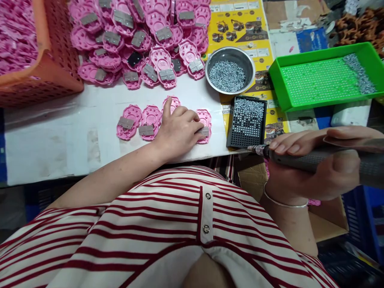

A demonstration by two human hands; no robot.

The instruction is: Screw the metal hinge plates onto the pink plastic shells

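My left hand (pixel 179 130) lies spread over the row of pink plastic parts, its fingertips touching the rightmost pink part (pixel 204 120) near its grey metal plate. Another pink part (pixel 171 105) is partly hidden under that hand. To the left lie two more, a pink part (pixel 151 117) and a pink part (pixel 132 116), each with a grey plate. My right hand (pixel 315 164) is wrapped round a grey electric screwdriver (pixel 300 158), whose tip points left at the lower edge of a black perforated tray (pixel 246 124) holding small screws.
Many pink parts (pixel 162 60) are piled at the back. An orange basket (pixel 60 52) stands at the left. A metal bowl of screws (pixel 210 80) and a green tray (pixel 277 86) are behind the black tray. An open cardboard box (pixel 327 222) is below the table's edge.
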